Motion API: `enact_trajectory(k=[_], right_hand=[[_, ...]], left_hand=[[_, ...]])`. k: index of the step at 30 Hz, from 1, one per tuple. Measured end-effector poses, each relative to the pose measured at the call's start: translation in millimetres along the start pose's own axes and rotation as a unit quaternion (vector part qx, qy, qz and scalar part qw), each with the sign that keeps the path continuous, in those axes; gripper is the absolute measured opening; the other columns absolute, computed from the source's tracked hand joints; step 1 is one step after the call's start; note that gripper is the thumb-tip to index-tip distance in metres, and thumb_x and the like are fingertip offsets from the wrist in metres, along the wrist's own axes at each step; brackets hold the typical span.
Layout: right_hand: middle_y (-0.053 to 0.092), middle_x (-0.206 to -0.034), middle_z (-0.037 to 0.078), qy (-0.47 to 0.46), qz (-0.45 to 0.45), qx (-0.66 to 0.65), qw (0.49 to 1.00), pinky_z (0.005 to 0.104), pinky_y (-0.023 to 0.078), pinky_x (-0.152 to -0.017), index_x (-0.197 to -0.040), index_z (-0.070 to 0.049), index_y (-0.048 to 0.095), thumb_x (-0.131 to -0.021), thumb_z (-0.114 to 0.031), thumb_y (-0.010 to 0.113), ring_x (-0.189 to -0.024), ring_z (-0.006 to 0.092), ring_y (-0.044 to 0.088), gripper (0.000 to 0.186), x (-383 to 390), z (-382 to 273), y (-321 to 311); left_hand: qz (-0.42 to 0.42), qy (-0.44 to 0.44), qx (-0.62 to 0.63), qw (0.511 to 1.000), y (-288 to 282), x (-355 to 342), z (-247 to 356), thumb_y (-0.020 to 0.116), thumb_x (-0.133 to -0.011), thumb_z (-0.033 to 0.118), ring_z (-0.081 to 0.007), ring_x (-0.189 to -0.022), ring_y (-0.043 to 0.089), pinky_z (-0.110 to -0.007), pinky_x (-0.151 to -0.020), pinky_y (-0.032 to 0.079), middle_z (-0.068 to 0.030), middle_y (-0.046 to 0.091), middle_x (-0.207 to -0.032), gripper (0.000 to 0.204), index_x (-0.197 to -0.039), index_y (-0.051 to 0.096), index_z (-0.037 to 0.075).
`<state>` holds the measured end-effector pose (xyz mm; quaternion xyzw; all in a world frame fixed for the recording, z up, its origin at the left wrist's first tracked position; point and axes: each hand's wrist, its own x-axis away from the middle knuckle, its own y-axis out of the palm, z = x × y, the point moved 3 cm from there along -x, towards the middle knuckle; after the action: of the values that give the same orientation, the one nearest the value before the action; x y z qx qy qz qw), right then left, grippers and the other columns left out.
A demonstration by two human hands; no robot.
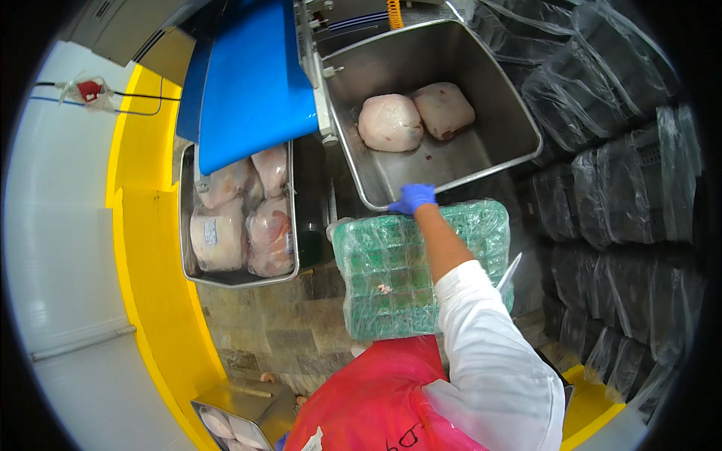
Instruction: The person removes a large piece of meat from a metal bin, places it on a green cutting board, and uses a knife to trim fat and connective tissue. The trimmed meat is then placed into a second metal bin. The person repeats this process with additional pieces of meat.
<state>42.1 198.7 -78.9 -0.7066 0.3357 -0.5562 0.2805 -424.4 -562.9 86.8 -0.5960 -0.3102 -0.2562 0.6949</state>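
Steel bins (459, 161): 3 (upper: two meat pieces (389, 122)) | knife (511, 272): 1

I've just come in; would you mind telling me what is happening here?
The person's gloved right hand holds a steel tub by its near rim; two pieces of meat lie inside. A plastic-covered green crate sits nearer the person. Wrapped meat lies in a second tub, partly under a blue belt. A knife blade shows beside the right sleeve.

The blue belt (256, 83) covers part of the meat bin (241, 285). The sleeve (489, 346) hides the knife's (511, 271) lower end. We see the right hand's (413, 198) back, its palm hidden. The lower tray (226, 411) is cut off; we cannot tell whether a blue sliver (281, 441) beside it is the left hand.
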Motion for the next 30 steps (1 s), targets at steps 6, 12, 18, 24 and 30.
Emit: enact_trajectory(k=[6,12,18,24,30], right_hand=[[0.076,-0.125,0.012,0.006,0.061,0.034,0.998,0.0513,0.045,-0.11,-0.116,-0.018,0.082,-0.076,-0.073,0.078,-0.12,0.0332,0.069,0.069,7,57,-14],[0.078,-0.111,0.016,-0.032,0.059,0.046,0.997,0.0474,0.054,-0.098,-0.103,-0.013,0.083,-0.076,-0.071,0.079,-0.108,0.0373,0.073,0.064,3,50,-11],[0.076,-0.114,0.022,-0.08,0.105,-0.072,0.989,0.0477,0.054,-0.099,-0.119,-0.006,0.079,-0.086,-0.058,0.077,-0.108,0.0399,0.073,0.062,-19,40,10],[0.075,-0.117,0.025,-0.21,0.326,-0.257,0.885,0.0454,0.055,-0.098,-0.119,0.002,0.075,-0.096,-0.037,0.072,-0.109,0.0397,0.073,0.045,112,-144,70],[0.075,-0.119,0.022,-0.609,-0.082,-0.099,0.782,0.04,0.059,-0.09,-0.126,-0.002,0.074,-0.09,-0.03,0.081,-0.099,0.0323,0.075,0.046,318,-282,206]], left_hand=[[0.022,0.019,0.045,0.999,-17,13,-47,0.061,-0.098,0.029,-0.0226,-0.067,0.067,-0.037,-0.063,0.054,-0.0132,0.069,-0.077,0.034,-0.09,0.071,-0.003],[0.066,0.084,0.006,0.994,-14,39,-89,0.063,-0.099,0.03,-0.0169,-0.066,0.065,-0.035,-0.063,0.053,-0.0075,0.068,-0.076,0.037,-0.091,0.072,-0.004],[0.123,0.049,0.109,0.985,24,54,-154,0.064,-0.097,0.036,-0.018,-0.065,0.064,-0.036,-0.064,0.053,-0.0099,0.068,-0.072,0.04,-0.09,0.076,-0.002],[0.089,0.023,0.07,0.993,79,59,-227,0.06,-0.099,0.044,-0.0266,-0.077,0.072,-0.043,-0.077,0.056,-0.0195,0.075,-0.084,0.046,-0.097,0.077,0.001],[0.058,0.074,0.014,0.995,102,33,-248,0.054,-0.103,0.052,-0.0359,-0.121,0.069,-0.043,-0.108,0.051,-0.0208,0.072,-0.128,0.056,-0.123,0.076,0.005]])
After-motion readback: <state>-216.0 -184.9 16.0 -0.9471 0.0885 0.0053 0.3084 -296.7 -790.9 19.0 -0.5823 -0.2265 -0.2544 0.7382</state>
